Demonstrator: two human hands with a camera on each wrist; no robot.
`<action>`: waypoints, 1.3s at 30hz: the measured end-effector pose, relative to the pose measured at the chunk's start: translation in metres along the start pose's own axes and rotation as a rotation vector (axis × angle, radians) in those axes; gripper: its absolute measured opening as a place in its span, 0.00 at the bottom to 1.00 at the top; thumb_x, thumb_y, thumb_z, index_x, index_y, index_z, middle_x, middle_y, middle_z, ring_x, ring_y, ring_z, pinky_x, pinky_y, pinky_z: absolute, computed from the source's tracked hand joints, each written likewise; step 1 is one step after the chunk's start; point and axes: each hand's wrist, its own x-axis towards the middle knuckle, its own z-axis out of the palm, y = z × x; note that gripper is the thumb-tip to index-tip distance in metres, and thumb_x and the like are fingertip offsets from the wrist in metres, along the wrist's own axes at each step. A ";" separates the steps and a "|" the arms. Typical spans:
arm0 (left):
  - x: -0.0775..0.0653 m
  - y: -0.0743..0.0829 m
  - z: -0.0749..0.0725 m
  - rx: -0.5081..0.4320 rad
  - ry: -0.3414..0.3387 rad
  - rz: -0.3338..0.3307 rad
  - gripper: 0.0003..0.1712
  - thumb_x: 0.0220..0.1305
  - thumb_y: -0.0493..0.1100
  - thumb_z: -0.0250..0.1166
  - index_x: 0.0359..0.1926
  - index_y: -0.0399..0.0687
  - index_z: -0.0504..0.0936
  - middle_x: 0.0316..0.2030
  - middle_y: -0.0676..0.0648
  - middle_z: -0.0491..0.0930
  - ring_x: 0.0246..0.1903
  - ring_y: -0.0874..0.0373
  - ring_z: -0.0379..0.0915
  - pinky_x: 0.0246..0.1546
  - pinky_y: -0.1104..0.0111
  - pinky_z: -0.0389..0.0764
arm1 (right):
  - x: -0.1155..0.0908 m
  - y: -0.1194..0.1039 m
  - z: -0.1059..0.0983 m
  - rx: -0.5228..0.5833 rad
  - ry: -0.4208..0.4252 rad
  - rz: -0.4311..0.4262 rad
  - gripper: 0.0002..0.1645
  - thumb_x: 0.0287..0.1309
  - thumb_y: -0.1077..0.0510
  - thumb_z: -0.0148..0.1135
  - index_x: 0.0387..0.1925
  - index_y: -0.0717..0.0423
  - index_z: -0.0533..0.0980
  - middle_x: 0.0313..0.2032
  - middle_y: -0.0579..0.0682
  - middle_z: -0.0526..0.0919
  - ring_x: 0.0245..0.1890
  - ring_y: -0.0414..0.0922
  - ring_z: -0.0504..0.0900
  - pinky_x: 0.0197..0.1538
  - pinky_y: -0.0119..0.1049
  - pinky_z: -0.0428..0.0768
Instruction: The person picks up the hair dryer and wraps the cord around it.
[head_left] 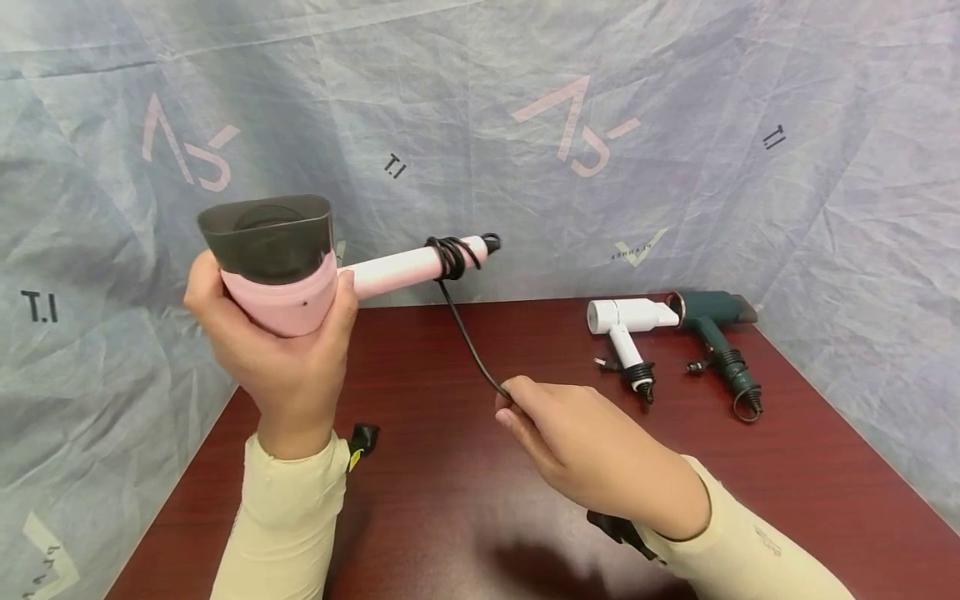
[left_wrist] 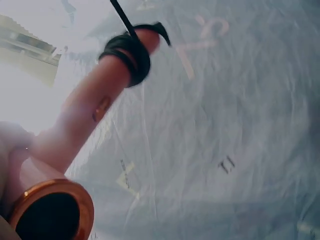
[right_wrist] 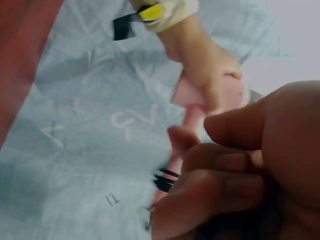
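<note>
My left hand (head_left: 281, 367) grips a pink hair dryer (head_left: 288, 304) round its body, holding it above the table. Its dark flat nozzle (head_left: 266, 237) faces up toward the head camera, and the handle (head_left: 397, 271) points to the right. Black cord (head_left: 450, 258) is coiled round the handle's end. From that coil a length of cord (head_left: 468, 337) runs down to my right hand (head_left: 577, 433), which pinches it between thumb and fingers. In the left wrist view the copper-coloured ring (left_wrist: 87, 210) at the dryer's rear shows. Curled fingers (right_wrist: 215, 195) fill the right wrist view's lower right.
A white hair dryer (head_left: 633, 317) and a dark green hair dryer (head_left: 716, 312) lie side by side at the table's back right, cords wound on their handles. The dark red table (head_left: 450, 467) is backed by a hanging grey cloth (head_left: 465, 125) on three sides.
</note>
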 end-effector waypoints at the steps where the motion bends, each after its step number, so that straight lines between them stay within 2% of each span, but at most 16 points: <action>1: 0.000 -0.002 -0.001 0.036 -0.002 0.013 0.38 0.43 0.46 0.78 0.56 0.37 0.75 0.51 0.43 0.81 0.52 0.45 0.78 0.60 0.56 0.75 | -0.001 0.000 -0.002 -0.013 0.018 -0.019 0.03 0.75 0.54 0.57 0.41 0.46 0.72 0.25 0.34 0.67 0.23 0.30 0.66 0.29 0.25 0.70; 3: 0.000 -0.007 -0.003 0.096 -0.009 0.036 0.37 0.44 0.47 0.78 0.56 0.40 0.77 0.51 0.44 0.82 0.53 0.47 0.78 0.60 0.56 0.75 | -0.001 0.002 -0.005 -0.051 0.065 -0.060 0.03 0.75 0.55 0.58 0.41 0.47 0.72 0.26 0.35 0.67 0.24 0.31 0.66 0.29 0.25 0.70; 6: 0.001 -0.010 -0.004 0.155 -0.030 0.051 0.37 0.45 0.49 0.78 0.56 0.40 0.79 0.50 0.45 0.83 0.52 0.48 0.79 0.59 0.57 0.77 | 0.000 0.005 -0.009 -0.117 0.170 -0.120 0.04 0.75 0.53 0.57 0.42 0.48 0.74 0.29 0.35 0.74 0.26 0.32 0.70 0.30 0.27 0.74; 10: -0.002 -0.010 -0.005 0.201 -0.084 0.053 0.37 0.46 0.49 0.78 0.56 0.37 0.80 0.50 0.42 0.84 0.51 0.48 0.80 0.59 0.58 0.79 | 0.003 0.008 -0.016 -0.149 0.323 -0.204 0.12 0.78 0.50 0.53 0.43 0.51 0.78 0.32 0.37 0.80 0.27 0.32 0.73 0.30 0.30 0.77; 12: -0.003 -0.009 -0.005 0.216 -0.119 0.054 0.37 0.47 0.49 0.77 0.57 0.36 0.80 0.51 0.41 0.84 0.51 0.47 0.81 0.59 0.59 0.80 | 0.005 0.009 -0.020 -0.143 0.385 -0.236 0.14 0.79 0.49 0.52 0.42 0.52 0.80 0.31 0.37 0.80 0.27 0.32 0.73 0.30 0.29 0.76; 17: -0.006 -0.009 -0.007 0.232 -0.228 0.072 0.37 0.48 0.49 0.78 0.58 0.38 0.80 0.51 0.40 0.84 0.51 0.47 0.81 0.59 0.60 0.80 | 0.005 0.015 -0.032 -0.094 0.466 -0.250 0.20 0.80 0.47 0.49 0.43 0.54 0.82 0.34 0.40 0.84 0.31 0.34 0.78 0.36 0.29 0.77; 20: -0.008 -0.012 -0.008 0.223 -0.303 0.114 0.36 0.48 0.49 0.77 0.58 0.39 0.79 0.50 0.40 0.84 0.50 0.46 0.82 0.59 0.60 0.80 | 0.004 0.020 -0.038 -0.074 0.494 -0.246 0.21 0.80 0.46 0.49 0.43 0.55 0.83 0.34 0.41 0.84 0.33 0.34 0.78 0.39 0.28 0.76; 25: -0.012 -0.018 -0.008 0.163 -0.440 0.188 0.36 0.46 0.47 0.76 0.58 0.39 0.79 0.49 0.40 0.85 0.48 0.46 0.83 0.58 0.62 0.81 | 0.007 0.028 -0.044 -0.069 0.533 -0.270 0.20 0.80 0.48 0.50 0.41 0.55 0.83 0.28 0.41 0.79 0.29 0.33 0.72 0.36 0.25 0.70; 29: -0.013 -0.019 -0.008 0.066 -0.543 0.221 0.37 0.46 0.46 0.76 0.58 0.36 0.79 0.48 0.39 0.85 0.48 0.45 0.82 0.60 0.61 0.80 | 0.009 0.033 -0.045 -0.052 0.544 -0.277 0.20 0.79 0.48 0.51 0.40 0.56 0.83 0.27 0.42 0.78 0.27 0.34 0.71 0.36 0.26 0.69; 33: -0.015 -0.019 -0.009 -0.041 -0.613 0.194 0.38 0.45 0.47 0.77 0.57 0.32 0.78 0.48 0.38 0.84 0.48 0.46 0.81 0.59 0.64 0.79 | 0.010 0.039 -0.045 -0.022 0.568 -0.260 0.21 0.78 0.48 0.52 0.39 0.57 0.83 0.25 0.41 0.76 0.26 0.35 0.70 0.37 0.27 0.68; 39: -0.015 -0.018 -0.013 -0.145 -0.669 0.099 0.44 0.36 0.42 0.81 0.58 0.31 0.77 0.49 0.39 0.84 0.48 0.50 0.80 0.56 0.67 0.79 | 0.012 0.045 -0.045 0.007 0.592 -0.232 0.21 0.78 0.46 0.52 0.36 0.56 0.81 0.21 0.39 0.72 0.23 0.32 0.69 0.34 0.26 0.68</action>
